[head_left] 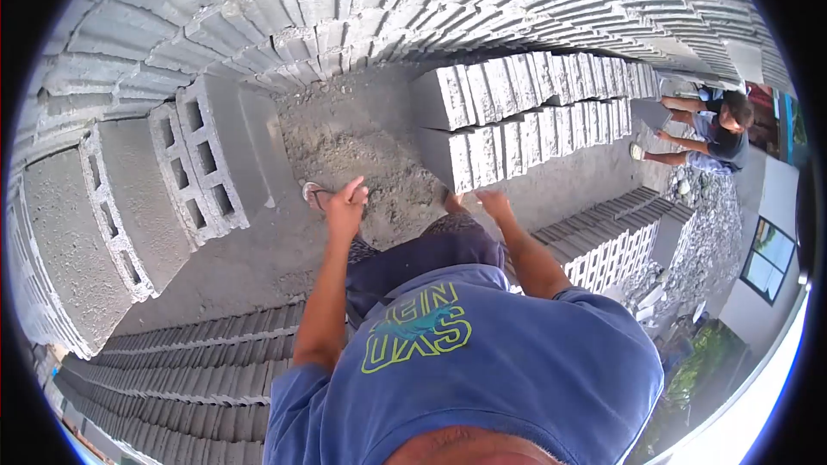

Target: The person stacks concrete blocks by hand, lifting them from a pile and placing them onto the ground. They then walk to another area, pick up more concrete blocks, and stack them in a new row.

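Note:
My left hand (348,200) hangs in front of my body above the sandy ground, its fingers apart with nothing in them. Below it shows a sandaled foot (317,195). My right hand (494,204) is just beside the near lower corner of a two-row stack of grey concrete blocks (508,151); its fingers are loosely extended and hold nothing visible. To the left of my left hand, hollow concrete blocks (211,155) stand with their holes facing me.
A tall wall of stacked blocks (301,9) curves across the far side. More block rows lie at lower left (207,370) and at right (612,241). Another person (724,133) bends at far right, hands at a grey block (650,114). Gravel (702,207) lies near that person.

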Action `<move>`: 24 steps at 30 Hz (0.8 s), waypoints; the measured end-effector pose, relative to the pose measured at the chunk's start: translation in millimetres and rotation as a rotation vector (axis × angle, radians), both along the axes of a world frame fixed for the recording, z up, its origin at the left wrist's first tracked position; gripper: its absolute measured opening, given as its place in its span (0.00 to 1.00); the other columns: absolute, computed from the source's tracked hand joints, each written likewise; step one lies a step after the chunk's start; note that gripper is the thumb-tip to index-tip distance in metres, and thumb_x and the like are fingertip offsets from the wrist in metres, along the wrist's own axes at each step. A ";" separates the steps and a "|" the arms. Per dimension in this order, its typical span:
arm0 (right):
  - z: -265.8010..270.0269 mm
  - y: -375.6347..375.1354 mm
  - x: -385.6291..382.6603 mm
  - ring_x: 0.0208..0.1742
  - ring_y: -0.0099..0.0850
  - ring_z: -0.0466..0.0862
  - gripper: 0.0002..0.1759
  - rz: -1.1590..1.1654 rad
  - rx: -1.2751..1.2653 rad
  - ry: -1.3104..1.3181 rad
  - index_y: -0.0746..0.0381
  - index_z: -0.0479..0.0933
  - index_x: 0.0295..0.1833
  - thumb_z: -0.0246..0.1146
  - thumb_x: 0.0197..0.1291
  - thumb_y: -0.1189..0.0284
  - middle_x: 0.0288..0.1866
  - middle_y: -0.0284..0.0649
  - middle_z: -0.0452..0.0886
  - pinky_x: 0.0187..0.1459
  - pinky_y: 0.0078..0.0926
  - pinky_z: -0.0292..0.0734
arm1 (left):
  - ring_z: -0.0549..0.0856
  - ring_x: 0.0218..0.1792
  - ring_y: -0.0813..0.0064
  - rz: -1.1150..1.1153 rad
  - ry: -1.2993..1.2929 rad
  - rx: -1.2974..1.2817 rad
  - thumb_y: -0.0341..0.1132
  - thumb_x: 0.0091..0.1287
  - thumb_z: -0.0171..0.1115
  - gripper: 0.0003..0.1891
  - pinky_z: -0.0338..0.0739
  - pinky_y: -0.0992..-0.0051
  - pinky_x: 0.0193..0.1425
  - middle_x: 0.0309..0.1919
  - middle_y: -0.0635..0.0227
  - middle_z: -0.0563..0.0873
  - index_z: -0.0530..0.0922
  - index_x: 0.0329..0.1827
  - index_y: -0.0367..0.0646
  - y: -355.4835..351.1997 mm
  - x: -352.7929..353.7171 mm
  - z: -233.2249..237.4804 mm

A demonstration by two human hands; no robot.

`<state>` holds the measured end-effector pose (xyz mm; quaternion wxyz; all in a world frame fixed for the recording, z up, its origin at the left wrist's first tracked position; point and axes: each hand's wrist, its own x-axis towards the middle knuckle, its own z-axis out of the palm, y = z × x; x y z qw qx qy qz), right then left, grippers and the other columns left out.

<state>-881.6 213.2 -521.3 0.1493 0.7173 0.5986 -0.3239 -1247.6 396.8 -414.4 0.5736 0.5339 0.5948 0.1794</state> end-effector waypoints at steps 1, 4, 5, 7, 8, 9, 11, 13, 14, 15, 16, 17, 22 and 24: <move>6.6 -5.4 20.3 0.45 0.37 0.84 0.21 -0.009 -0.014 0.010 0.61 0.81 0.48 0.61 0.57 0.57 0.40 0.48 0.84 0.48 0.30 0.76 | 0.86 0.45 0.67 -0.140 0.041 -0.131 0.30 0.64 0.59 0.14 0.78 0.74 0.47 0.41 0.59 0.87 0.79 0.52 0.40 11.4 40.3 -9.5; 23.8 -14.6 61.0 0.42 0.29 0.83 0.19 -1.067 0.079 0.244 0.62 0.80 0.50 0.58 0.62 0.60 0.40 0.43 0.85 0.46 0.27 0.76 | 0.85 0.45 0.59 -0.391 0.057 0.044 0.39 0.63 0.61 0.17 0.78 0.69 0.49 0.42 0.55 0.86 0.79 0.52 0.41 20.6 148.9 -82.0; 9.9 -21.5 71.9 0.41 0.27 0.82 0.21 -1.169 0.125 0.349 0.64 0.80 0.49 0.57 0.63 0.59 0.39 0.41 0.85 0.46 0.26 0.76 | 0.84 0.46 0.56 -0.477 0.126 0.051 0.41 0.62 0.62 0.19 0.78 0.67 0.51 0.44 0.54 0.85 0.79 0.52 0.41 25.2 185.5 -94.2; 5.9 -15.2 79.8 0.50 0.33 0.80 0.33 -1.446 -0.085 0.455 0.70 0.74 0.57 0.55 0.62 0.49 0.49 0.46 0.82 0.53 0.30 0.73 | 0.80 0.52 0.51 -0.661 0.234 0.144 0.45 0.61 0.61 0.23 0.74 0.64 0.57 0.51 0.53 0.82 0.77 0.56 0.41 24.6 249.2 -127.3; -17.6 -21.2 74.8 0.50 0.33 0.80 0.33 -1.447 -0.102 0.466 0.70 0.74 0.57 0.55 0.62 0.49 0.49 0.46 0.82 0.53 0.30 0.73 | 0.76 0.57 0.52 -0.720 0.293 0.169 0.46 0.61 0.60 0.27 0.72 0.63 0.60 0.56 0.52 0.77 0.73 0.60 0.39 18.0 274.6 -154.2; -42.7 -33.5 63.4 0.56 0.38 0.75 0.41 -1.846 -0.070 0.686 0.70 0.67 0.62 0.53 0.60 0.43 0.56 0.49 0.76 0.59 0.35 0.66 | 0.76 0.56 0.53 -0.804 0.288 0.238 0.47 0.61 0.59 0.29 0.72 0.62 0.59 0.57 0.50 0.76 0.71 0.61 0.35 11.2 295.1 -180.9; -82.4 -40.1 53.2 0.63 0.43 0.71 0.49 -2.221 -0.079 0.923 0.70 0.60 0.68 0.51 0.57 0.37 0.64 0.53 0.69 0.65 0.40 0.60 | 0.74 0.59 0.58 -0.897 0.434 0.386 0.47 0.62 0.59 0.31 0.66 0.61 0.63 0.57 0.52 0.75 0.68 0.62 0.33 -17.1 317.3 -223.0; -115.1 -32.6 30.8 0.72 0.49 0.56 0.59 -2.503 -0.080 1.081 0.68 0.44 0.74 0.41 0.53 0.28 0.74 0.53 0.52 0.71 0.51 0.42 | 0.70 0.60 0.59 -0.815 0.497 0.483 0.48 0.61 0.59 0.34 0.60 0.62 0.67 0.58 0.55 0.74 0.64 0.64 0.32 -35.8 318.4 -221.8; -127.9 -27.6 20.3 0.72 0.49 0.56 0.59 -2.492 -0.147 1.101 0.68 0.44 0.74 0.41 0.53 0.28 0.74 0.53 0.52 0.71 0.51 0.42 | 0.70 0.58 0.59 -0.785 0.517 0.503 0.48 0.60 0.60 0.34 0.61 0.62 0.65 0.57 0.56 0.73 0.65 0.63 0.32 -38.1 318.2 -214.1; -137.2 -22.6 12.4 0.73 0.49 0.54 0.60 -2.579 0.012 1.137 0.68 0.45 0.74 0.37 0.52 0.26 0.74 0.53 0.51 0.71 0.52 0.39 | 0.70 0.57 0.60 -0.757 0.530 0.487 0.48 0.58 0.61 0.34 0.62 0.62 0.64 0.56 0.56 0.73 0.65 0.62 0.33 -39.6 319.0 -206.1; -149.3 -25.0 7.5 0.73 0.49 0.52 0.62 -2.658 0.182 1.155 0.68 0.46 0.73 0.34 0.50 0.25 0.74 0.53 0.50 0.71 0.53 0.36 | 0.72 0.52 0.62 -0.725 0.496 0.557 0.49 0.58 0.61 0.31 0.65 0.63 0.58 0.49 0.57 0.75 0.68 0.58 0.34 -45.8 312.7 -206.8; -153.8 -32.9 0.3 0.75 0.51 0.47 0.61 -2.637 0.170 1.112 0.65 0.38 0.75 0.36 0.51 0.26 0.75 0.52 0.46 0.71 0.57 0.36 | 0.73 0.49 0.62 -0.741 0.508 0.514 0.50 0.58 0.62 0.30 0.65 0.62 0.55 0.46 0.58 0.75 0.70 0.56 0.35 -53.0 306.3 -203.7; -176.0 -88.7 -27.8 0.71 0.43 0.58 0.39 -2.305 -0.143 1.091 0.58 0.54 0.72 0.41 0.64 0.42 0.72 0.42 0.57 0.66 0.63 0.49 | 0.72 0.44 0.60 -0.738 0.597 0.227 0.54 0.54 0.64 0.33 0.65 0.62 0.50 0.40 0.58 0.75 0.72 0.54 0.36 -83.9 280.7 -190.3; -178.5 -88.8 -42.4 0.70 0.42 0.61 0.33 -2.201 -0.285 0.954 0.55 0.56 0.71 0.42 0.68 0.48 0.71 0.40 0.60 0.64 0.64 0.53 | 0.71 0.47 0.58 -0.653 0.701 0.238 0.53 0.52 0.65 0.38 0.63 0.59 0.54 0.40 0.56 0.75 0.70 0.62 0.38 -89.2 270.3 -207.8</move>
